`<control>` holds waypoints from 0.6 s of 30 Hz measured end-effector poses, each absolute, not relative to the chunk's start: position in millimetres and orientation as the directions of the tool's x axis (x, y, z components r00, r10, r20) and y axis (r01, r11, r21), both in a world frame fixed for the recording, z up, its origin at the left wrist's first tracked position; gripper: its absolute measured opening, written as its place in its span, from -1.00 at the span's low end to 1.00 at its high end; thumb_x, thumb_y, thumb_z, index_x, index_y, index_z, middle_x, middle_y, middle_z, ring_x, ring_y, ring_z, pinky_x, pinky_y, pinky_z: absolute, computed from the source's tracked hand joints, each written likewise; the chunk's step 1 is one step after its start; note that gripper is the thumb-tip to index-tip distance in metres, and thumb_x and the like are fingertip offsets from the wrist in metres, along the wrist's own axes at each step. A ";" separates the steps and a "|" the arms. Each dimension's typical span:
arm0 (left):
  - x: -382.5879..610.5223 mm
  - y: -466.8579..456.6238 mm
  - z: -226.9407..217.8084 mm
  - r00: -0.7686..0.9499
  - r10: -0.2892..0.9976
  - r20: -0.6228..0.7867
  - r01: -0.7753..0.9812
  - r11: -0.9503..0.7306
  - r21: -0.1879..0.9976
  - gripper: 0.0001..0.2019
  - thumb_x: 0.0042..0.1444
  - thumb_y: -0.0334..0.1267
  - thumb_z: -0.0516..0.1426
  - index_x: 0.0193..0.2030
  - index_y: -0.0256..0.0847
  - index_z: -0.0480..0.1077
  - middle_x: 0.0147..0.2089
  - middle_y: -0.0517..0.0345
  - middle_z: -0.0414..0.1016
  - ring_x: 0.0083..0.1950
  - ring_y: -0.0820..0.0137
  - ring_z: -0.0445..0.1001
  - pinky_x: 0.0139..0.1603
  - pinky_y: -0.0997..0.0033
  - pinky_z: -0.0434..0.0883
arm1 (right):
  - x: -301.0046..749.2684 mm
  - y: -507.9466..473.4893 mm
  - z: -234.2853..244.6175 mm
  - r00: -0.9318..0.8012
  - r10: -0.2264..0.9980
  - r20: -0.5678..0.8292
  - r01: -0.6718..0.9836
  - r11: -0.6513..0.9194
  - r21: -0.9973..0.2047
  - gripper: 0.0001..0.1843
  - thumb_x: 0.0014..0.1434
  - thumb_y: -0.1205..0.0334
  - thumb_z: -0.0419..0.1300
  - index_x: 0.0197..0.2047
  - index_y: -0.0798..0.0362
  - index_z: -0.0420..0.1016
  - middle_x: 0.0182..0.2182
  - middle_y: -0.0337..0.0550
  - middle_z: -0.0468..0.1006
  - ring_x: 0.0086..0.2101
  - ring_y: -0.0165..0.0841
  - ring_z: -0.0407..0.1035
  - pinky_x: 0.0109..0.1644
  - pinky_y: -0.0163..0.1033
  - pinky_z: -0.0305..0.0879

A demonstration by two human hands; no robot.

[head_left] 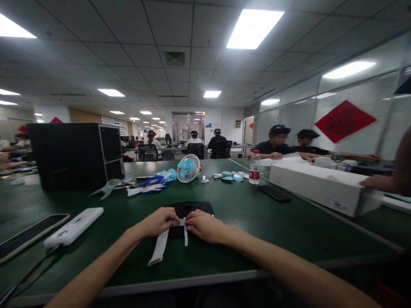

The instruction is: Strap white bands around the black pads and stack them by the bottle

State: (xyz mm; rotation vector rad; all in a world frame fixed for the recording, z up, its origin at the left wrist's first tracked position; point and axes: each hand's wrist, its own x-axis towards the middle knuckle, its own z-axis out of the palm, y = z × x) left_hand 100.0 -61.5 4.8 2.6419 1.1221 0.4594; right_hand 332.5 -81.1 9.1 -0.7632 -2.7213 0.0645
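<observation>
My left hand [162,221] and my right hand [205,224] meet over a flat black object [189,206] on the green table. Both hands are closed, with their fingertips on a short whitish piece between them. From below my left hand a wide white strip [159,248] hangs toward me, its lower end lying on the table. A narrower white strip [186,236] runs down beside my right fingertips. What the black object is cannot be made out, as my hands cover part of it.
A white power bank [75,226] with a cable and a phone [30,233] lie at left, before a black computer case [73,156]. Farther back are blue-white gloves [149,187], a small fan [189,168] and a bottle [254,167]. A white box [314,184] and co-workers are at right.
</observation>
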 end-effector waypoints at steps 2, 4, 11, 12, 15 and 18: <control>100.3 -61.3 4.9 0.655 0.732 0.188 0.660 -0.675 0.329 -0.76 0.18 -0.24 0.03 -0.13 -0.09 0.51 -0.15 0.15 0.43 -0.16 0.42 0.39 -0.08 0.46 0.29 | 332.3 -83.5 8.8 -0.812 0.511 0.282 0.503 0.858 -0.105 -0.65 0.28 0.20 0.00 -0.01 0.13 0.50 -0.06 -0.01 0.50 -0.07 -0.28 0.33 0.06 -0.21 0.18; 100.5 -61.3 5.2 0.654 0.734 0.184 0.664 -0.673 0.326 -0.76 0.18 -0.24 0.03 -0.13 -0.09 0.51 -0.15 0.15 0.43 -0.16 0.42 0.39 -0.09 0.46 0.30 | 332.8 -85.5 9.2 -0.815 0.506 0.283 0.501 0.860 -0.096 -0.65 0.28 0.20 0.00 0.01 0.12 0.49 -0.04 -0.02 0.50 -0.05 -0.27 0.33 0.08 -0.19 0.17; 99.3 -61.2 5.3 0.644 0.745 0.174 0.671 -0.659 0.340 -0.76 0.19 -0.22 0.03 -0.13 -0.10 0.51 -0.13 0.14 0.44 -0.16 0.42 0.40 -0.09 0.46 0.31 | 335.2 -92.5 12.7 -0.842 0.459 0.285 0.450 0.887 -0.100 -0.65 0.28 0.21 0.00 0.02 0.10 0.48 -0.05 -0.04 0.52 -0.02 -0.27 0.34 0.10 -0.18 0.17; 99.2 -61.0 5.1 0.641 0.748 0.173 0.673 -0.656 0.342 -0.76 0.19 -0.21 0.03 -0.13 -0.10 0.51 -0.13 0.14 0.44 -0.16 0.42 0.40 -0.08 0.46 0.31 | 335.9 -93.5 12.9 -0.848 0.447 0.287 0.438 0.894 -0.098 -0.66 0.28 0.22 0.01 0.01 0.10 0.49 -0.05 -0.04 0.52 -0.02 -0.28 0.34 0.10 -0.18 0.17; 99.6 -59.8 3.9 0.641 0.747 0.179 0.670 -0.657 0.346 -0.76 0.19 -0.21 0.03 -0.13 -0.10 0.51 -0.14 0.15 0.44 -0.15 0.42 0.40 -0.08 0.47 0.30 | 338.7 -96.2 12.6 -0.872 0.393 0.294 0.387 0.919 -0.078 -0.69 0.24 0.30 0.02 -0.04 0.09 0.52 -0.05 -0.07 0.53 -0.03 -0.30 0.34 0.12 -0.19 0.15; 100.2 -58.8 2.7 0.645 0.738 0.200 0.661 -0.669 0.340 -0.76 0.18 -0.22 0.04 -0.15 -0.11 0.52 -0.17 0.15 0.45 -0.16 0.42 0.40 -0.08 0.47 0.29 | 342.3 -98.6 11.5 -0.894 0.339 0.292 0.340 0.939 -0.049 -0.67 0.18 0.37 0.04 -0.05 0.09 0.52 -0.04 -0.07 0.52 -0.03 -0.30 0.34 0.12 -0.21 0.15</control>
